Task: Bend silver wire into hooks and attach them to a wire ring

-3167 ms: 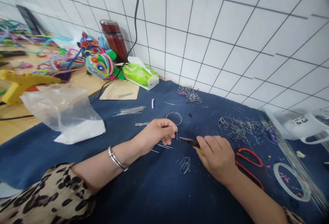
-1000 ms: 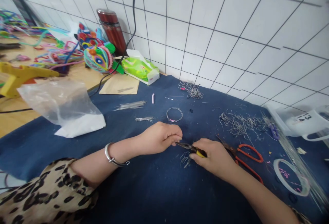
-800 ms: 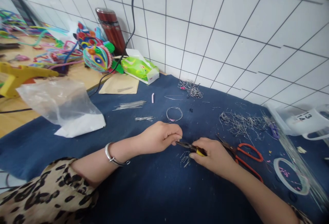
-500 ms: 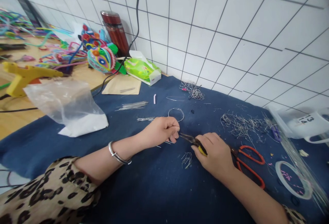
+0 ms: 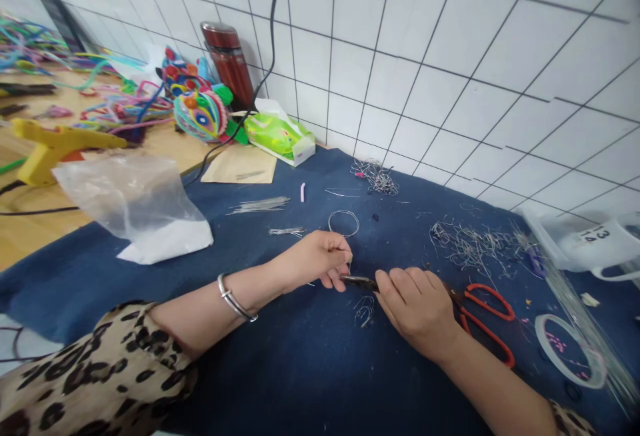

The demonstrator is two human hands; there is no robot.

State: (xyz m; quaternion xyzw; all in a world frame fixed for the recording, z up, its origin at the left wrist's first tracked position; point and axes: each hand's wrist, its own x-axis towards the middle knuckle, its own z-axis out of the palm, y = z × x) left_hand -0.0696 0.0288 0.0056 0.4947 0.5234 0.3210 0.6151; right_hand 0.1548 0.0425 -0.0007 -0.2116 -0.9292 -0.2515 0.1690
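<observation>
Left fingers (image 5: 339, 261), thin wire (image 5: 351, 266) at tips, pliers (image 5: 361, 281) just beside.

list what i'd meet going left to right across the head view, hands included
Yellow glue gun → red flask → left hand → pliers → right hand → orange-handled scissors → pale round rim encircling pink bits.

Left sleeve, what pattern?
Leopard print, dark spots on tan; the left sleeve shows best at the lower left of the head view.
</observation>
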